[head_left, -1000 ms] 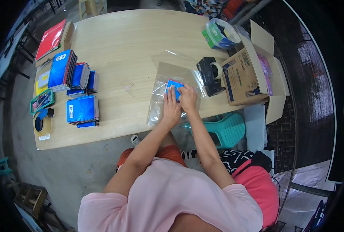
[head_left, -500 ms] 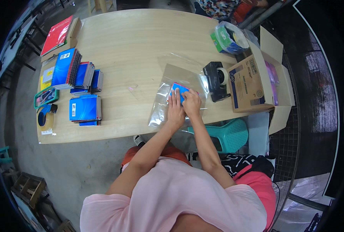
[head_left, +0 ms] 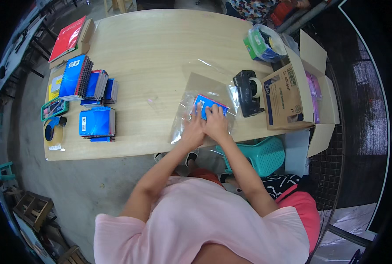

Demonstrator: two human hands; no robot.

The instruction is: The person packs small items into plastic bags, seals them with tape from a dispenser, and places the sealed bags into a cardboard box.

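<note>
A small blue spiral notebook (head_left: 204, 101) lies tilted on a clear plastic sheet or bag (head_left: 197, 84) at the right of the table's middle. My left hand (head_left: 193, 130) rests over the notebook's near left part, its fingers stretched out. Close beside it, my right hand (head_left: 216, 125) lays its extended fingers on the notebook's near right part. The hands touch or nearly touch, and they hide the notebook's near edge. A black tape dispenser (head_left: 248, 94) with a roll of tape stands just right of the plastic.
Stacks of blue spiral notebooks (head_left: 95, 121) stand on the table's left, near a red folder (head_left: 68, 37), a green tray (head_left: 55, 109) and a blue-handled tape roll (head_left: 53, 132). An open cardboard box (head_left: 284, 97) and a plastic tub (head_left: 266, 44) sit at the right. A green stool (head_left: 266, 156) is below.
Both hands have drawn back a little toward me, baring more of the notebook's cover. My right fingers, bent before, are now straighter. The notebook itself stays in about the same place.
</note>
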